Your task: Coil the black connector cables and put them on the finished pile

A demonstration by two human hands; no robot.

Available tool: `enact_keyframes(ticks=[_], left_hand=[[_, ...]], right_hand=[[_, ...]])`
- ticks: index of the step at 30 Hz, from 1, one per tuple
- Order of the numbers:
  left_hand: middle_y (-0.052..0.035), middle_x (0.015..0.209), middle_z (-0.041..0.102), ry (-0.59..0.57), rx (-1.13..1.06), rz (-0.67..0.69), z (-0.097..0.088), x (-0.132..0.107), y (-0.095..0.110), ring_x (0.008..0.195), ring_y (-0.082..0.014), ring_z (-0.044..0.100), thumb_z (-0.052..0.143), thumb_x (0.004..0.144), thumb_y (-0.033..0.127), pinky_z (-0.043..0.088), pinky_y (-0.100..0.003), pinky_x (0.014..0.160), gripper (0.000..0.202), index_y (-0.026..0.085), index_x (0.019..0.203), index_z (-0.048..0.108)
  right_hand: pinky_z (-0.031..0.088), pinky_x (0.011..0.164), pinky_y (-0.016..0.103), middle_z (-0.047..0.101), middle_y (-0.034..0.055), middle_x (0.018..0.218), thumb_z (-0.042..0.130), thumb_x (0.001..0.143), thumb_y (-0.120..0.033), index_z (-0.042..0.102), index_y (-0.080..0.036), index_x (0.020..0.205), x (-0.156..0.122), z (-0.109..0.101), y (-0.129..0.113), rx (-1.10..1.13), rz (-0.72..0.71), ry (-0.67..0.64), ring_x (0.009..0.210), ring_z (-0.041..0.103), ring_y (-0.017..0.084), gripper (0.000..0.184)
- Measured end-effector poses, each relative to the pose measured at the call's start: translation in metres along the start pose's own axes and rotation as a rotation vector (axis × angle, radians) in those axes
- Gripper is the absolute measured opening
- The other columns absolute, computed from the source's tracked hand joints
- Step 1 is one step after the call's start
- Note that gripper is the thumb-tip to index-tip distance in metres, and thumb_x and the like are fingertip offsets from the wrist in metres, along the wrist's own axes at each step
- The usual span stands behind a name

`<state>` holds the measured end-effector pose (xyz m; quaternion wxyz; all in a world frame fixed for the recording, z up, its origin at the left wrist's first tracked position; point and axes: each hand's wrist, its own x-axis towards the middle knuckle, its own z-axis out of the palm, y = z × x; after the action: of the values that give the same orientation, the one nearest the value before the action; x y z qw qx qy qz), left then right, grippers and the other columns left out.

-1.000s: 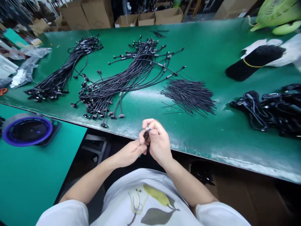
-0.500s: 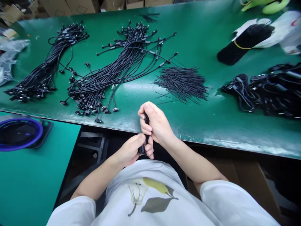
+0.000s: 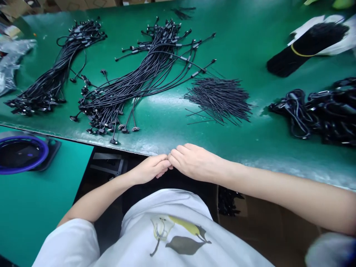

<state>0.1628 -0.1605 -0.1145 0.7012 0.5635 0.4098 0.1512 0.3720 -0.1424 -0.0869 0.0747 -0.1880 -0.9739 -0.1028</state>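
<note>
My left hand (image 3: pixel 151 168) and my right hand (image 3: pixel 191 161) meet at the table's front edge, knuckles up. The fingers of both are curled in, and their tips touch. Whatever they hold is hidden beneath them; half a second ago a black, cable-like piece showed between them. Beyond the hands lies a loose pile of thin black ties (image 3: pixel 219 98). To its left a spread bundle of black cables (image 3: pixel 139 78) with connectors at both ends rests on the green table (image 3: pixel 167 129).
Another cable bundle (image 3: pixel 58 66) lies at far left. On the right are coiled cables (image 3: pixel 319 115) and a black bundle of ties (image 3: pixel 300 50) with a yellow band. A purple-rimmed round dish (image 3: pixel 23 154) stands lower left. Black items (image 3: pixel 229 200) show in a cardboard box below.
My right hand has turned over, back up, and its forearm has swung out to the right. The black piece between my hands is no longer visible. The view has shifted slightly.
</note>
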Motion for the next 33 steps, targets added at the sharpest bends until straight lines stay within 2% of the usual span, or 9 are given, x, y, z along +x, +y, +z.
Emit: enact_keyframes(ticks=[4,9,11,15,19,22,26,29,33], left_hand=[[0.0042,0.065,0.048,-0.032,-0.086,-0.012,-0.001,0.003,0.011,0.056,-0.0096,0.047,0.049,0.091,0.053,0.041,-0.026,0.059,0.038,0.018,0.076,0.047],[-0.0063,0.088,0.065,-0.228,-0.081,-0.036,-0.015,0.006,0.018,0.086,-0.0175,0.06,0.053,0.09,0.052,0.047,-0.032,0.083,0.038,0.016,0.088,0.062],[-0.0055,0.086,0.065,-0.268,-0.007,-0.037,-0.019,0.008,0.018,0.086,-0.0176,0.06,0.055,0.09,0.05,0.046,-0.031,0.083,0.035,0.016,0.086,0.063],[0.0007,0.07,0.056,-0.163,0.103,-0.005,-0.014,0.009,0.019,0.067,-0.0134,0.053,0.048,0.093,0.045,0.044,-0.026,0.068,0.032,0.017,0.084,0.06],[0.0022,0.072,0.054,-0.052,0.196,-0.024,-0.005,0.008,0.018,0.062,-0.0115,0.049,0.047,0.094,0.037,0.042,-0.024,0.061,0.024,0.018,0.087,0.058],[-0.0019,0.083,0.062,-0.127,0.029,-0.061,-0.006,0.009,0.014,0.074,-0.0139,0.057,0.053,0.091,0.041,0.047,-0.027,0.069,0.023,0.018,0.088,0.059],[-0.0085,0.096,0.067,-0.3,-0.285,-0.149,-0.015,0.013,0.004,0.088,-0.0179,0.064,0.06,0.088,0.048,0.05,-0.034,0.082,0.032,0.016,0.093,0.061],[-0.0075,0.093,0.067,-0.371,-0.395,-0.204,-0.019,0.014,-0.001,0.085,-0.0173,0.065,0.065,0.084,0.05,0.049,-0.035,0.084,0.037,0.015,0.097,0.062],[0.0008,0.072,0.058,-0.349,-0.429,-0.161,-0.015,0.015,0.003,0.068,-0.0119,0.056,0.071,0.08,0.048,0.049,-0.031,0.073,0.037,0.015,0.091,0.057]], right_hand=[[0.023,0.056,0.033,0.049,0.0023,0.069,0.039,0.094,-0.01,0.052,-0.017,0.079,-0.003,0.003,0.002,-0.071,-0.023,-0.024,0.059,0.041,0.016,0.021],[0.02,0.056,0.033,0.049,0.0013,0.066,0.038,0.096,-0.009,0.053,-0.017,0.079,-0.002,0.001,0.011,-0.049,-0.129,-0.005,0.058,0.039,0.016,0.023],[0.02,0.056,0.032,0.051,0.0011,0.066,0.039,0.095,-0.008,0.053,-0.018,0.081,-0.002,-0.002,0.014,-0.03,-0.177,0.001,0.06,0.04,0.015,0.023],[0.017,0.054,0.032,0.052,0.0011,0.068,0.041,0.095,-0.009,0.052,-0.018,0.084,-0.003,-0.004,0.017,0.007,-0.098,-0.051,0.059,0.042,0.015,0.019],[0.014,0.051,0.031,0.052,0.0009,0.067,0.042,0.094,-0.012,0.049,-0.018,0.083,-0.007,0.007,0.012,0.099,0.015,-0.176,0.054,0.042,0.015,0.015],[0.014,0.052,0.032,0.052,0.0012,0.066,0.041,0.093,-0.01,0.05,-0.018,0.083,-0.007,0.012,0.008,0.009,-0.005,-0.164,0.056,0.044,0.016,0.015],[0.016,0.054,0.032,0.05,0.0012,0.067,0.041,0.093,-0.009,0.051,-0.018,0.083,-0.004,0.007,0.01,-0.094,-0.087,-0.115,0.057,0.043,0.016,0.016],[0.017,0.055,0.032,0.049,0.0011,0.067,0.041,0.094,-0.01,0.052,-0.018,0.083,-0.001,0.002,0.014,-0.103,-0.114,-0.088,0.057,0.042,0.016,0.017],[0.017,0.055,0.032,0.05,0.0012,0.065,0.039,0.094,-0.01,0.051,-0.017,0.082,-0.002,0.005,0.016,-0.033,-0.074,-0.079,0.056,0.04,0.016,0.019]])
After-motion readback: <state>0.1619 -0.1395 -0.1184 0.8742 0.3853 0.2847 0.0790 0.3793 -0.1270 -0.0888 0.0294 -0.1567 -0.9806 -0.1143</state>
